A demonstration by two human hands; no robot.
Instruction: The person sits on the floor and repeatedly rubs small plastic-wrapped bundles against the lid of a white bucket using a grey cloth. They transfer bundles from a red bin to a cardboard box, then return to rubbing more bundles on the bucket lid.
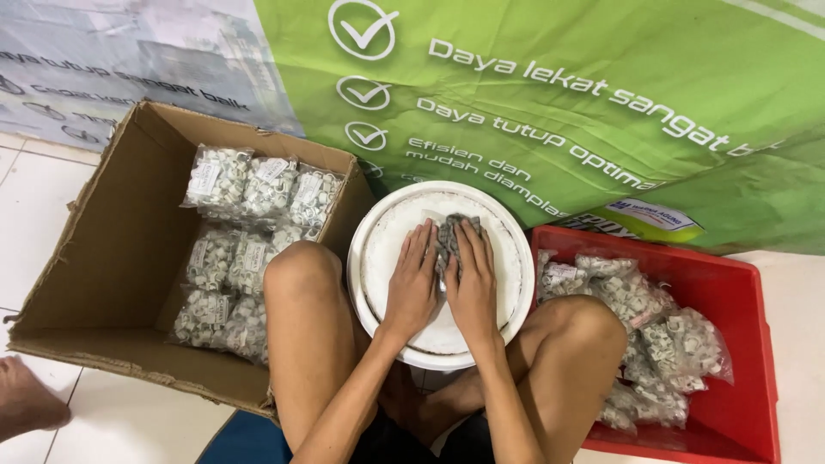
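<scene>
**Both hands flat on a pile of small grey parts**

I sat on the tiled floor with a round white lid [378, 258] resting between my knees, and on top of it lay a small heap of grey clips [449, 237]. My left hand [414, 279] lay palm down on the lid, fingers stretched out and pressed against the left edge of the heap. My right hand [473, 283] lay the same way on the other side, its fingers over the right part of the heap. Neither hand was clenched; both were spread flat, cupping the clips between them rather than gripping any one piece.

To my left stood an open cardboard box [112, 258] with clear bags of white clips [249, 185] laid in rows along its right side. To my right was a red plastic crate [739, 301] holding more such bags [644, 318], piled loosely. A green banner [601, 94] lay spread on the floor ahead of me.
</scene>
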